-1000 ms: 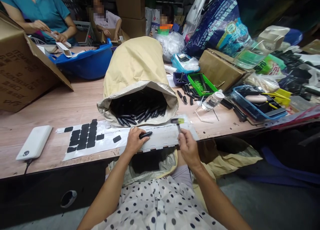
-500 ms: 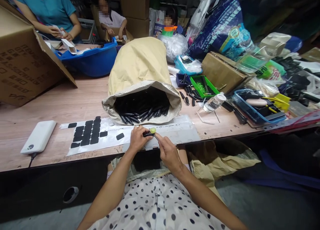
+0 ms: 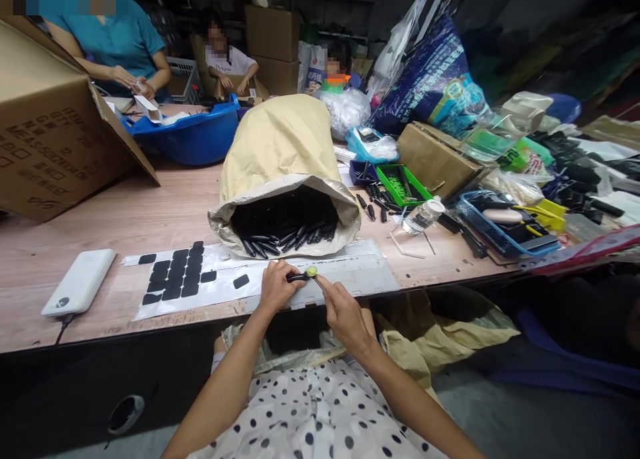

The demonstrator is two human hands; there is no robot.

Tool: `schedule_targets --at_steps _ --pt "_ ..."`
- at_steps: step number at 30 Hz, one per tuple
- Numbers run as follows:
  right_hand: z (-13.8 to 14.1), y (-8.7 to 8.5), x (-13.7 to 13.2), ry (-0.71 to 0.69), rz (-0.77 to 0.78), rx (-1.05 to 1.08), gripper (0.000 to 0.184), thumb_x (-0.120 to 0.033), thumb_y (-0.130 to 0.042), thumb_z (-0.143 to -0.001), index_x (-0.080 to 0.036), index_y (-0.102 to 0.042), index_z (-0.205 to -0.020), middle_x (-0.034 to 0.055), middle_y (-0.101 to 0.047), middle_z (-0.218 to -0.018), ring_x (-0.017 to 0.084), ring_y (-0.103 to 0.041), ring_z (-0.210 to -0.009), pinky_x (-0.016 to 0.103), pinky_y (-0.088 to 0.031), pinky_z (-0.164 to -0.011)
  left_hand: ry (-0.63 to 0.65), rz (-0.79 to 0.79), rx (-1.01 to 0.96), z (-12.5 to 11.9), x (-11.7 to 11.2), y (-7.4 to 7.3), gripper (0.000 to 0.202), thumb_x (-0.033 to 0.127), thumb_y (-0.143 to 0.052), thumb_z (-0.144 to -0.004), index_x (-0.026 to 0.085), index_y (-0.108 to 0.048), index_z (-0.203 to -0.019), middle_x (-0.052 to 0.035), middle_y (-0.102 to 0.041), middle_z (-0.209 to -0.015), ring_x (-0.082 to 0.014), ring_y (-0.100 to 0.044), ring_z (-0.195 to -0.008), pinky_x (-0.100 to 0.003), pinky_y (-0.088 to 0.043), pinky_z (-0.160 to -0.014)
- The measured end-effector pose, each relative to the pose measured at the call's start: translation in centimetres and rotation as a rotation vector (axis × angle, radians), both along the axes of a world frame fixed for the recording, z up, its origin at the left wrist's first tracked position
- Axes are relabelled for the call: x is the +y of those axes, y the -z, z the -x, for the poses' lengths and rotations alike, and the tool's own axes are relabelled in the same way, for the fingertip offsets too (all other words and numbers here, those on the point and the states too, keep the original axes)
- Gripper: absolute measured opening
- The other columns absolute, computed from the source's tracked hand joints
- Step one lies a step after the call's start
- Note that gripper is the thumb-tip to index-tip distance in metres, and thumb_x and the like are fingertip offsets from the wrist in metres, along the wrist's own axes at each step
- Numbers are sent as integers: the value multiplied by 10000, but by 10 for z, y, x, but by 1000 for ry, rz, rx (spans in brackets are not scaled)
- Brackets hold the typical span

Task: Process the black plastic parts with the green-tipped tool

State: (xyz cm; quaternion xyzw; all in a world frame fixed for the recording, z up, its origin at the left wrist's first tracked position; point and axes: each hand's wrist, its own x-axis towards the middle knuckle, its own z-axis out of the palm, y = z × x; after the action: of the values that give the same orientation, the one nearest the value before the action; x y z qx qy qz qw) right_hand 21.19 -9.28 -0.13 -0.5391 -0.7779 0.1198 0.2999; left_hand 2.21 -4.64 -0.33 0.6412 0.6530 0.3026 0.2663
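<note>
My left hand [image 3: 277,284], fingers closed, grips a slim black handle-like piece [image 3: 297,278] just in front of the sack's mouth. My right hand [image 3: 345,316] pinches a thin rod-like tool [image 3: 317,279], mostly covered by the fingers. Between the hands, by the black piece's end, is a small yellow-green round part [image 3: 311,271]; I cannot tell which item it belongs to. Behind them the beige woven sack [image 3: 280,136] lies on its side, its open mouth showing many similar black pieces [image 3: 263,244]. Left of my hands, black rounded-square stickers [image 3: 180,272] lie on a white sheet [image 3: 220,296].
A white power bank [image 3: 80,282] with a cable lies at the left, near a cardboard box [image 3: 45,126] and a blue basin [image 3: 190,139]. To the right are a green tray [image 3: 400,186], a clear bottle [image 3: 424,216] and a blue basket [image 3: 505,229]. Other people sit across the table.
The camera view has shifted slightly, so the table appears lower. Both hands keep their grips; the yellow-green part sits a little farther from my left fingers.
</note>
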Motion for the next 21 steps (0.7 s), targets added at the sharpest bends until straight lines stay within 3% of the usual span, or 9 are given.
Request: schedule_targets --at_steps 4,9,16,18,21 --pt "-26 5 27 141 -98 -63 435 -236 -400 -1010 -263 -634 -1376 88 -701 -1074 195 -652 -957 262 -525 -793 24 -11 35 1 -2 -1 115 198 -791 -711 260 -715 -772 0 -695 -857 -231 -582 -937 -365 -465 -860" --pt "-58 18 68 206 -140 -354 335 -182 -505 -956 -255 -743 -1180 77 -664 -851 216 -546 -827 312 -406 -727 57 -40 77 4 -3 2 116 203 -761 -738 256 -713 -830 -6 -695 -870 -236 -589 -926 -379 -469 -861" --pt "-54 32 72 273 -231 -413 342 -211 -494 -963 -261 -729 -1207 77 -593 -853 227 -444 -848 325 -328 -744 80 -118 109 9 -7 -5 61 241 -670 -851 250 -701 -902 -40 -711 -928 -261 -612 -938 -418 -494 -868" --pt "-53 33 71 273 -238 -415 335 -215 -487 -967 -252 -733 -1191 75 -587 -849 227 -436 -839 323 -320 -747 168 -206 100 8 -24 -7 102 267 -608 -905 247 -697 -950 -65 -729 -972 -270 -630 -949 -429 -503 -873" --pt "-54 35 72 277 -252 -410 327 -206 -492 -963 -248 -737 -1176 71 -583 -845 228 -433 -832 322 -313 -748 440 -215 87 0 -62 -3 183 342 -564 -948 251 -699 -1032 -74 -746 -944 -250 -669 -882 -396 -520 -836"
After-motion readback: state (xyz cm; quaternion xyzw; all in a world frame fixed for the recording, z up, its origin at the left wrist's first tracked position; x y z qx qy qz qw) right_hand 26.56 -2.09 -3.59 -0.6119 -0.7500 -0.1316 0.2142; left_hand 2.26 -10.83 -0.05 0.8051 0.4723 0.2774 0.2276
